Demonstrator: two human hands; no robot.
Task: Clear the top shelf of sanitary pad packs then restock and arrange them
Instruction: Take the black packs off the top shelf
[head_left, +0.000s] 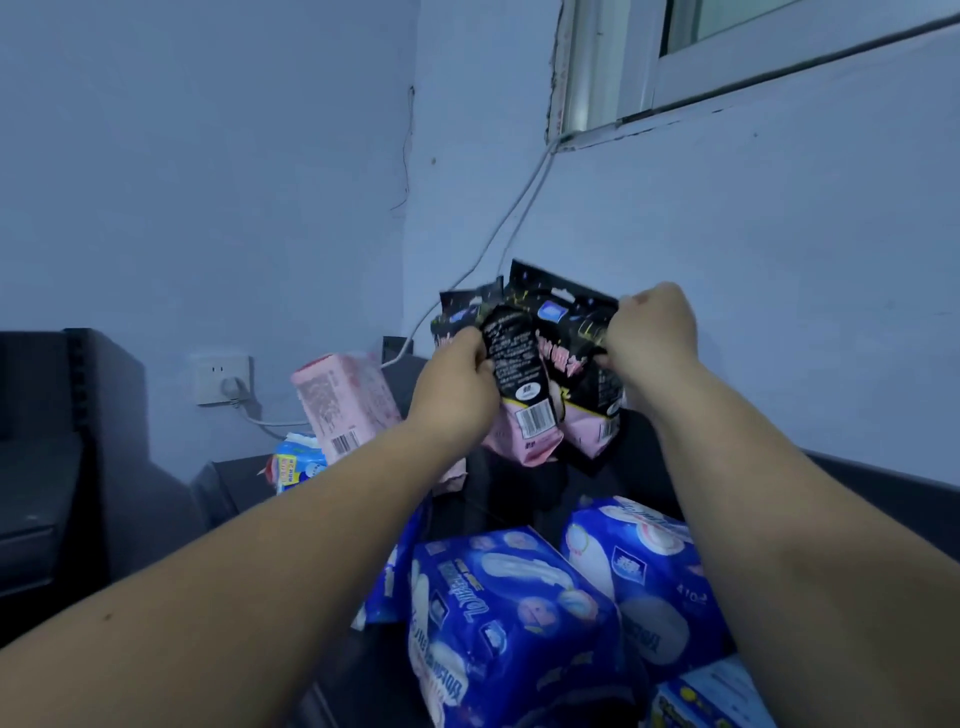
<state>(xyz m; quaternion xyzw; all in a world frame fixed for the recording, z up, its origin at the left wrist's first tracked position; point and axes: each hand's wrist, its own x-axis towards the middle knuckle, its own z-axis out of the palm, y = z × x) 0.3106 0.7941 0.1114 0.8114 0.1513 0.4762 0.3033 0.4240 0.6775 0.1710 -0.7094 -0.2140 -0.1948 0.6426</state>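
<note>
**Both hands holding a cluster of black-and-pink packs over the shelf**

The left hand (457, 374) and right hand (652, 332) each have their fingers curled tight on the black-and-pink packs (535, 395). The left grips the near pack at mid-height; the right pinches the crumpled black top of the far one. At least two packs hang between the two sets of fingers, pink ends down, and whether they touch the dark shelf (519, 499) below cannot be told. Under the wrists, nearer the person than the fingers, lie the blue packs (509, 613), loosely heaped and tilted. Out beyond the left fingers a pink pack (343, 405) leans at an angle, with a small light-blue pack (298, 462) just beside its lower end.

Judged step: handling one cluster as a unit. Whether it is being lifted off or set back in place cannot be settled from this view, though the untidy heap suggests arranging is not yet done. The next move calls for a firm hold on both packs, which crush easily, and for a level, bare spot under the fingers.
</note>
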